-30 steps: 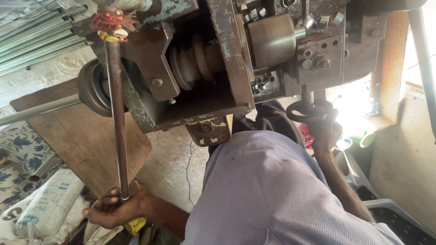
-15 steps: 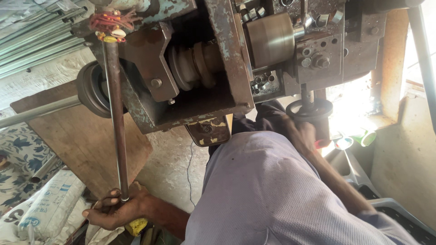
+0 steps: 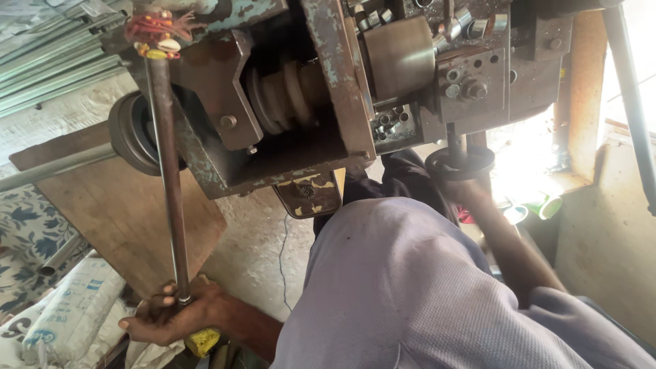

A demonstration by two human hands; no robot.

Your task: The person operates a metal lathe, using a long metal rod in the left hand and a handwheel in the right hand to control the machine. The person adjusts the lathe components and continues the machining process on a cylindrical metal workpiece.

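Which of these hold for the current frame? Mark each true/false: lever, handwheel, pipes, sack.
1. The left hand grips the lower end of the long lever. True.
2. The right hand rests on the floor. False: it is up at the small black handwheel under the machine.
3. Metal pipes lie stacked at upper left. True.
4. The lever is lying loose on the wooden board. False: it hangs from the machine, with red threads tied at its top.
5. A white sack lies near the left hand. True.
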